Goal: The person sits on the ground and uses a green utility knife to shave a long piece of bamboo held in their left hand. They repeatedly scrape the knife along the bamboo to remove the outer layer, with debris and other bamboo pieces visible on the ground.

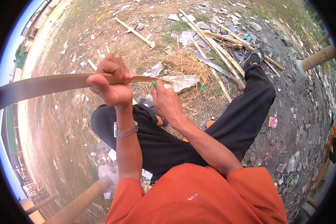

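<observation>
Left of centre, a long, woody tan strip (pixel 52 83) is stretching above the ground (pixel 63 149), probably light and springy, best held by its broad faces (edges may be splintering). The left hand (pixel 112 84) is gripping it; the right hand (pixel 167 102) is pinching a green object (pixel 155 85) near its tapering right end.

A machete (pixel 226 73) lies on the ground across a slat (pixel 222 86). Just right of the machete lie long poles (pixel 222 52); left of it, dry straw (pixel 188 61). Farther left and beyond it is a stick (pixel 135 32). Well to its right stands a post (pixel 319 58); a red packet (pixel 273 122) lies right and nearer than it.
</observation>
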The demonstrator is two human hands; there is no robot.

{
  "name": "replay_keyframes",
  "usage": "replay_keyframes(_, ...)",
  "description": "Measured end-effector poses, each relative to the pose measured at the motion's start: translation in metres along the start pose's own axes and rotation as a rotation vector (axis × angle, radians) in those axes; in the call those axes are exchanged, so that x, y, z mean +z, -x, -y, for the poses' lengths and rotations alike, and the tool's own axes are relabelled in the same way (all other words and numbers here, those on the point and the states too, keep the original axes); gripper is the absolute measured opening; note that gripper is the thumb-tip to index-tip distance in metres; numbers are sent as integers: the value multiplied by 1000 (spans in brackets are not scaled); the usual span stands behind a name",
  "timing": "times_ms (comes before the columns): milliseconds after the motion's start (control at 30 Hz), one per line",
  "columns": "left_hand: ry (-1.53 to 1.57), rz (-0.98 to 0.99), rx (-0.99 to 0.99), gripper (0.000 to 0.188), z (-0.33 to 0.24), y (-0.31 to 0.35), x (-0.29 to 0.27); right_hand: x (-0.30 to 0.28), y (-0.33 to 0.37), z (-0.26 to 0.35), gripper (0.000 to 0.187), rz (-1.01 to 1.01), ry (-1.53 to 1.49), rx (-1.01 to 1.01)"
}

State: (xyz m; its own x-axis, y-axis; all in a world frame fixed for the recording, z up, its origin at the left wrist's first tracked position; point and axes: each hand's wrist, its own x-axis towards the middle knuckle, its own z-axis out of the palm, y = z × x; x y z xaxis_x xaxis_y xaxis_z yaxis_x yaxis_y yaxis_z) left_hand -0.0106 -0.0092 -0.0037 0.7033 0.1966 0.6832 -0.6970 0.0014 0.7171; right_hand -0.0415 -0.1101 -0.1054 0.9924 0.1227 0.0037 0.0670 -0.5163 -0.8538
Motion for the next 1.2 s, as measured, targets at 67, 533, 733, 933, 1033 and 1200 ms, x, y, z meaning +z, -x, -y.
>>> replay_keyframes(67, 65, -44, -13, 67, 4, -1, -5, -4, 1, 6, 16, -14, -6, -7)
replay_keyframes(533, 47, 56, 49, 69, 4, -1, 5, 2, 24, -19, 28, 19, -58, 140)
replay_keyframes(733, 32, -53, -41, 69, 2, -2, 2, -31, 22, 31, 25, -17, -222, 11)
replay_keyframes(933, -3, 6, -10, 68, 1, 1, 1, -9, 11, 1, 30, 41, 18, 78)
replay_keyframes(1033, -24, -52, 8, 68, 6, -12, 0, -10, 0, 12, 32, -4, -24, 64)
replay_keyframes(1200, 23, -4, -32, 68, 0, 0, 3, -9, 10, 10, 34, -44, 37, 108)
